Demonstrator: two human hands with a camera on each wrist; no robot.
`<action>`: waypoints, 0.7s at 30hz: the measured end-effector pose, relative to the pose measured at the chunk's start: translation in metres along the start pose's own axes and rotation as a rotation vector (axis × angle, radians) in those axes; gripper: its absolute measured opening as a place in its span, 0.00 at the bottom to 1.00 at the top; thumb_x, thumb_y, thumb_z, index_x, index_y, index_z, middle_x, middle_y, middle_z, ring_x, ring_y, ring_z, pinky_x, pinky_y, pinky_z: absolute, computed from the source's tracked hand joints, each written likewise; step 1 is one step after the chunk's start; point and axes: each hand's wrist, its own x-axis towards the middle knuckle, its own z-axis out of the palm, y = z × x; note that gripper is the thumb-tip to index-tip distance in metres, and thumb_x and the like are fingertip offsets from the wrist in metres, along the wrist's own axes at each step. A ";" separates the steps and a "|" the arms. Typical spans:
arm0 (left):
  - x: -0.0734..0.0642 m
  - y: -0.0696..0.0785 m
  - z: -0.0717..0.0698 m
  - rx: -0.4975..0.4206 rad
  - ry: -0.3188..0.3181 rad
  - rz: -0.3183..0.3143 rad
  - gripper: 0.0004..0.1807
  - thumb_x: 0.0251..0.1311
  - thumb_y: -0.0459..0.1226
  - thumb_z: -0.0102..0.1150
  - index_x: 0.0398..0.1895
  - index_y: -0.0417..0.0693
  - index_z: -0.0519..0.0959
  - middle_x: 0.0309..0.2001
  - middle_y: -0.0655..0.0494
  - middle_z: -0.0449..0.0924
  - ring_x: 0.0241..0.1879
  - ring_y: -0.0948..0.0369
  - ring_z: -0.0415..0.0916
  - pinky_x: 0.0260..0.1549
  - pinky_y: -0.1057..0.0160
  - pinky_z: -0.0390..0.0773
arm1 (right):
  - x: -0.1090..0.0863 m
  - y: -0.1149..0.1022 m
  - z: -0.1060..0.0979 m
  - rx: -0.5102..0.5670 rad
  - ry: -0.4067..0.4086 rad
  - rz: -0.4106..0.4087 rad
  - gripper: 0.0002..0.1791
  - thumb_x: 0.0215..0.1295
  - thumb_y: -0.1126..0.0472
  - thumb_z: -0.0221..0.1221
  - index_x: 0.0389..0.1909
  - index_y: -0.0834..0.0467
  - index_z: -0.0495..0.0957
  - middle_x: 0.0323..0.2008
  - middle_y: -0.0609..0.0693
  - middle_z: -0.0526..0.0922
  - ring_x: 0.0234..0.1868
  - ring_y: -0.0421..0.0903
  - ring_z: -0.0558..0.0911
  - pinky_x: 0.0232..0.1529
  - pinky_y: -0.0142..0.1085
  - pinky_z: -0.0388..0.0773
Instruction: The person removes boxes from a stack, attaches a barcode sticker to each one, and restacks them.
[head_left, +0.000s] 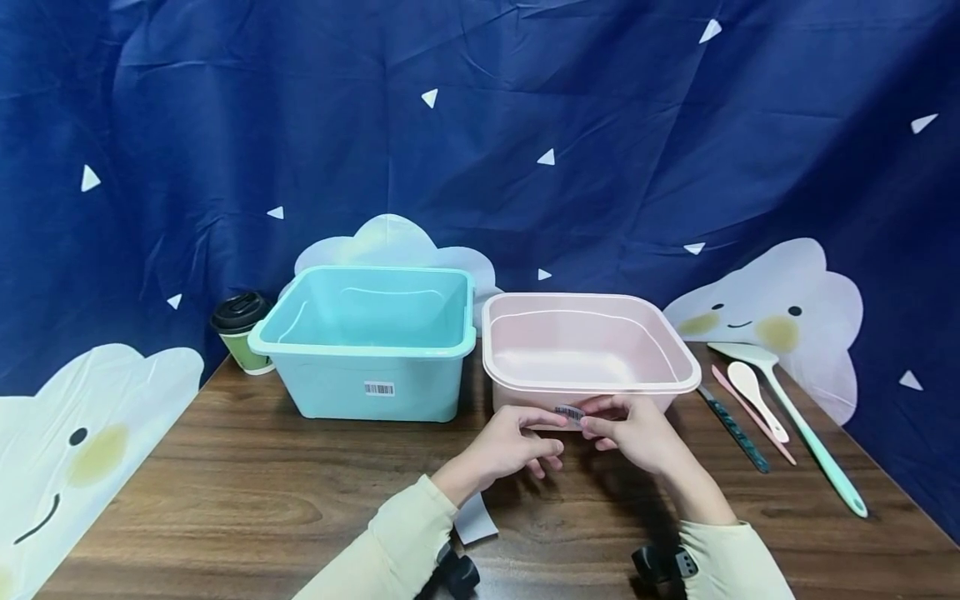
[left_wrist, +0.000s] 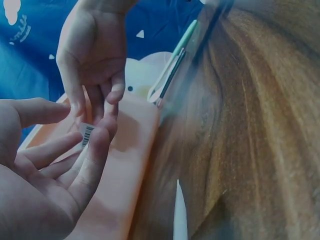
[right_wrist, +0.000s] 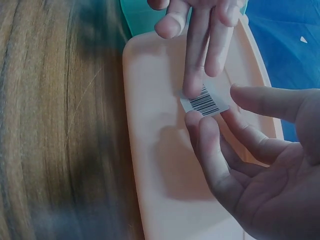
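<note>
Pink plastic tub [head_left: 592,350] stood on the wooden bench [head_left: 225,492] right of a teal tub [head_left: 371,342]; on its near wall sat a barcode sticker [head_left: 570,413], met by the left hand [head_left: 510,446] and right hand [head_left: 637,433].

Left wrist view showed the left hand's fingers [left_wrist: 95,150] fairly straight, touching the sticker [left_wrist: 87,134].

Right wrist view showed the right hand's fingers [right_wrist: 207,135] pinching the sticker's [right_wrist: 205,101] lower edge, a left fingertip pressing its upper edge.
</note>
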 end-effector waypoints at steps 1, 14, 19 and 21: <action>0.000 0.000 -0.001 0.005 0.004 -0.004 0.18 0.61 0.25 0.62 0.56 0.33 0.81 0.37 0.28 0.85 0.35 0.33 0.84 0.26 0.55 0.86 | 0.000 0.000 0.000 0.001 0.001 0.001 0.16 0.69 0.70 0.59 0.50 0.79 0.76 0.38 0.62 0.87 0.36 0.42 0.85 0.34 0.36 0.86; 0.000 0.002 -0.003 0.015 0.005 0.001 0.20 0.61 0.25 0.61 0.58 0.32 0.79 0.36 0.30 0.86 0.30 0.39 0.84 0.26 0.56 0.86 | -0.002 -0.005 -0.001 -0.005 0.012 0.022 0.18 0.69 0.68 0.59 0.52 0.80 0.75 0.39 0.63 0.86 0.37 0.42 0.85 0.36 0.37 0.87; 0.000 0.003 -0.004 0.026 0.008 -0.004 0.21 0.61 0.25 0.62 0.58 0.35 0.80 0.34 0.31 0.86 0.25 0.48 0.83 0.27 0.55 0.86 | -0.004 -0.009 -0.001 -0.026 0.028 0.032 0.19 0.69 0.67 0.59 0.52 0.80 0.75 0.40 0.64 0.86 0.37 0.43 0.85 0.35 0.37 0.87; -0.001 0.003 -0.004 0.028 0.008 -0.009 0.21 0.60 0.25 0.63 0.58 0.37 0.80 0.33 0.31 0.86 0.23 0.53 0.82 0.27 0.55 0.86 | -0.004 -0.011 0.000 -0.033 0.035 0.044 0.19 0.69 0.67 0.60 0.52 0.80 0.75 0.40 0.64 0.86 0.37 0.45 0.86 0.35 0.37 0.87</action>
